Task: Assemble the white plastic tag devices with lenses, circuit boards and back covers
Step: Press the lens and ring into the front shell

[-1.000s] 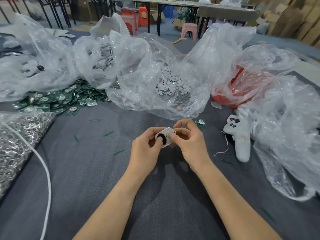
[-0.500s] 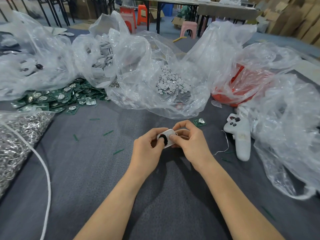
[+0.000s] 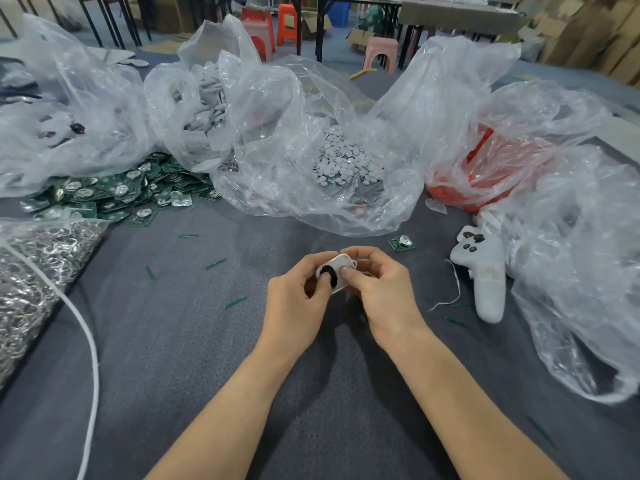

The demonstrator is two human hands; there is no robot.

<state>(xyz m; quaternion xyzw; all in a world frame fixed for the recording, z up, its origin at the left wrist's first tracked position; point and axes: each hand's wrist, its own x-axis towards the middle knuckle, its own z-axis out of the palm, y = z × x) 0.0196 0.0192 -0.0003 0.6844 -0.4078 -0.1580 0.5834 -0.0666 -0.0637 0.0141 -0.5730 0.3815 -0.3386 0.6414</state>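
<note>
A white plastic tag device point(image 3: 336, 271) with a dark round lens on its face is held above the grey table point(image 3: 180, 341). My left hand point(image 3: 294, 303) grips its left side, thumb by the lens. My right hand point(image 3: 381, 292) pinches its right side, thumb pressed on the face. A single green circuit board point(image 3: 401, 242) lies just beyond my right hand. A heap of green circuit boards point(image 3: 104, 195) lies at the left. White round parts point(image 3: 343, 161) fill a clear bag in the middle. White covers point(image 3: 204, 109) sit in another bag behind.
A white handheld controller point(image 3: 485, 271) lies to the right, beside crumpled clear bags point(image 3: 581, 271) and a red bag point(image 3: 485, 171). Metal rings in a bag point(image 3: 31, 271) and a white cord point(image 3: 86, 341) are at the left. Green slivers dot the cloth.
Both hands have stayed together on the tag and drifted slightly away from me; the tag has tilted a little between the fingers.
</note>
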